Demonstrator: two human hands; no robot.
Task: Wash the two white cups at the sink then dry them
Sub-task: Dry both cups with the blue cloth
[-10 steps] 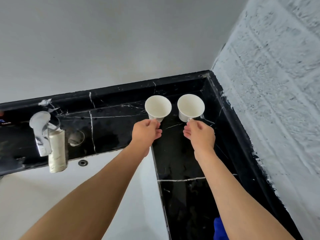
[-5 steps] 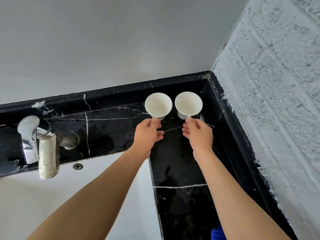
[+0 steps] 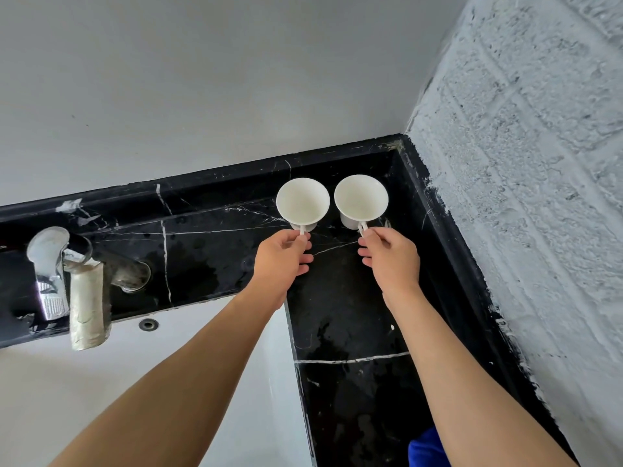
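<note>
Pinching the handle of the left white cup (image 3: 302,201), the left hand (image 3: 282,257) holds it upright at frame centre; the right hand (image 3: 391,257) likewise grips the right white cup (image 3: 360,198). Both cups sit side by side over the black marble worktop (image 3: 344,318), near the corner, right of the tap (image 3: 50,271).

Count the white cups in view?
2. Left cup and right cup stand side by side on the black counter near its back corner, left hand and right hand pinching their handles. None look hidden.
</note>
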